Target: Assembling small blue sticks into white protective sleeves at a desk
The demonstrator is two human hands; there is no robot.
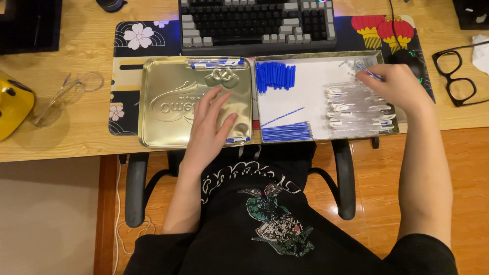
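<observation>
My left hand (210,125) rests flat, fingers apart, on a gold metal tin lid (163,81) at the desk's front edge; a finished blue-and-clear pen (237,138) lies by its thumb side. My right hand (400,86) reaches into the far right of a white-lined tray (310,86) and pinches a thin blue refill (368,71) over a row of clear pen barrels (356,107). Blue pen caps (275,76) are stacked at the tray's upper left. A bundle of blue refills (285,132) lies at its lower left, one loose refill (282,117) above it.
A keyboard (257,23) sits behind the tin and tray on a patterned desk mat (130,40). A black mouse (410,60) and black glasses (456,69) lie right. Clear safety glasses (69,94) and a yellow object (12,104) lie left. Several assembled pens (216,63) rest along the lid's top.
</observation>
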